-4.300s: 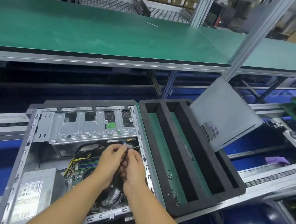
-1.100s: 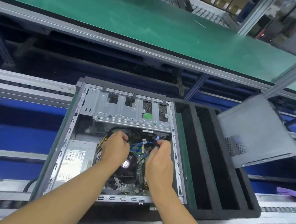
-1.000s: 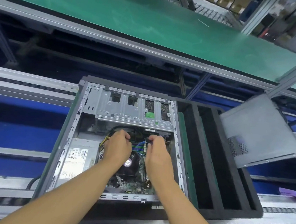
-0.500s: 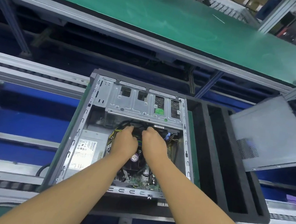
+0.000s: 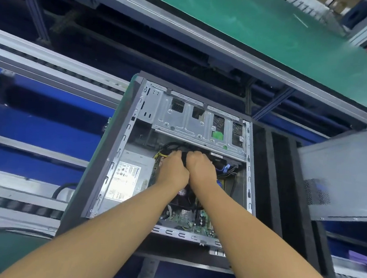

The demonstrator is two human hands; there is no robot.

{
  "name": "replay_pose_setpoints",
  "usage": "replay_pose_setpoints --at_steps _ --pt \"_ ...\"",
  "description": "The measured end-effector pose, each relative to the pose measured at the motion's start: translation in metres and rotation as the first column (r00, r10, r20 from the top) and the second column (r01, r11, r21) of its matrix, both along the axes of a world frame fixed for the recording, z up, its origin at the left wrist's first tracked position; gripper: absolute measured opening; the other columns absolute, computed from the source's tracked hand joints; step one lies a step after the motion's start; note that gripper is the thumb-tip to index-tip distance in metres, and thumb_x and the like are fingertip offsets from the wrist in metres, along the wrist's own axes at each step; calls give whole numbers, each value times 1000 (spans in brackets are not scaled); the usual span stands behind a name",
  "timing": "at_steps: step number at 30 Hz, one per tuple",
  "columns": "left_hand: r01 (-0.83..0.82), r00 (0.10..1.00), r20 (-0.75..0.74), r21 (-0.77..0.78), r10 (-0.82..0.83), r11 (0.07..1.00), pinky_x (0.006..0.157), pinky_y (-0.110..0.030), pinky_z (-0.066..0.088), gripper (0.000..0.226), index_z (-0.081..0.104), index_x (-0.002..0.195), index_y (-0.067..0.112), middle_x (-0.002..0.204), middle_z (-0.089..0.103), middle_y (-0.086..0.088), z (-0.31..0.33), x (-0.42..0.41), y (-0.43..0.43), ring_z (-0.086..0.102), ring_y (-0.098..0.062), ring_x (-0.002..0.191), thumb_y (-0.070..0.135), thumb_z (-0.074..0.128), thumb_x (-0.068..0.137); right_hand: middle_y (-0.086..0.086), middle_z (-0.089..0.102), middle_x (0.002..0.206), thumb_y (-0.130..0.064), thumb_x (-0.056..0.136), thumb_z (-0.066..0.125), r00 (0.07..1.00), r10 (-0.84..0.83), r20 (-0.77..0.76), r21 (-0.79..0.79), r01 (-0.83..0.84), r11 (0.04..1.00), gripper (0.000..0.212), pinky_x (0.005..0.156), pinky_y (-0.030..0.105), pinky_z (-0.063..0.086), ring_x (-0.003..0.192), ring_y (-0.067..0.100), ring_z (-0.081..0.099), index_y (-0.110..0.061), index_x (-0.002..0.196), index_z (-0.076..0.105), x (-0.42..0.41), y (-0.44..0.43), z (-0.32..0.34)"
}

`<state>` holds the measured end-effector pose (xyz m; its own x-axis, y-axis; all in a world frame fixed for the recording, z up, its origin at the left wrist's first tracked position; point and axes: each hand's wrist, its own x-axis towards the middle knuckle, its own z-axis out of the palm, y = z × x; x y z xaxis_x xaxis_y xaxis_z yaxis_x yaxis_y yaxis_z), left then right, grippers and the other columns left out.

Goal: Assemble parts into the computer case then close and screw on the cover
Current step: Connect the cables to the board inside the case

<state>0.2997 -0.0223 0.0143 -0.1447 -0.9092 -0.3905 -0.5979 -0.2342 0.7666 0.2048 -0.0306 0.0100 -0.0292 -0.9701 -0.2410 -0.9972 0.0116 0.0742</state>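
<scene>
Inside the open computer case (image 5: 125,146), which lies on its side with the open face up, both hands are pressed close together just below the silver drive cage (image 5: 186,128). The left grip (image 5: 173,171) is curled, knuckles up, on a black cable bundle (image 5: 184,160) that shows in the narrow gap between the two hands. The right grip (image 5: 201,172) is curled on the same bundle from the other side, touching the left. The fingertips of both are tucked under and hidden. Left of the hands sits the grey power supply (image 5: 127,178) with its white label, and thin yellow wires (image 5: 159,155) run out beside the left knuckles. A blue cable (image 5: 225,168) shows to the right of the right grip. Nearer the wrists a round fan (image 5: 183,192) and the green motherboard (image 5: 188,220) can be seen on the case floor. The case rests at the left end of a black foam tray (image 5: 272,181), whose long slots lie to its right. The grey cover (image 5: 340,172) is off the case, tilted at the tray's right edge, well apart from the hands. A green bench (image 5: 256,27) runs across behind.
</scene>
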Motion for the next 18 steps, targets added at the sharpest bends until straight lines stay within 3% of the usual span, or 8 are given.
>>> replay_pose_setpoints --at_steps 3,6,8,11,15,18 --pt "135 982 132 -21 -131 991 84 -41 50 25 60 107 12 126 58 -9 -1 3 2 59 -29 105 1 52 86 17 60 114 5 97 46 1000 -31 -2 -29 31 999 20 72 38 36 109 35 59 0 113 57 2 3 -2" --pt "263 929 274 -16 -249 965 95 -44 45 34 59 120 12 143 42 -2 -4 4 4 51 -26 120 11 64 86 16 59 116 3 99 44 999 -38 -26 -62 36 997 19 71 38 45 107 33 62 -3 114 54 2 8 -4" --pt "273 917 304 -5 -258 962 99 -43 41 36 57 126 11 147 37 -1 -5 4 5 49 -26 124 15 61 90 17 60 117 3 98 45 998 -55 -42 -64 53 997 20 69 37 46 104 33 65 -3 115 54 0 10 -4" --pt "241 929 287 0 -231 970 103 -42 38 44 47 137 11 148 36 -2 -3 3 5 47 -26 126 17 55 94 18 61 114 5 97 47 997 -65 -40 -41 63 997 19 65 35 39 100 35 66 -2 112 56 -2 6 -3" --pt "228 943 246 13 -224 974 106 -42 33 71 28 151 14 152 32 -3 -2 5 5 40 -26 134 9 61 88 16 65 108 7 94 51 992 -126 -18 -44 125 991 17 65 35 38 94 34 66 -3 105 60 -3 0 -6" --pt "229 942 243 32 -230 973 104 -39 33 67 30 150 16 154 30 -1 -4 6 5 40 -26 134 11 60 91 16 65 103 9 92 51 985 -170 13 -62 171 983 16 63 36 39 89 34 65 -5 96 59 -2 -1 -9"
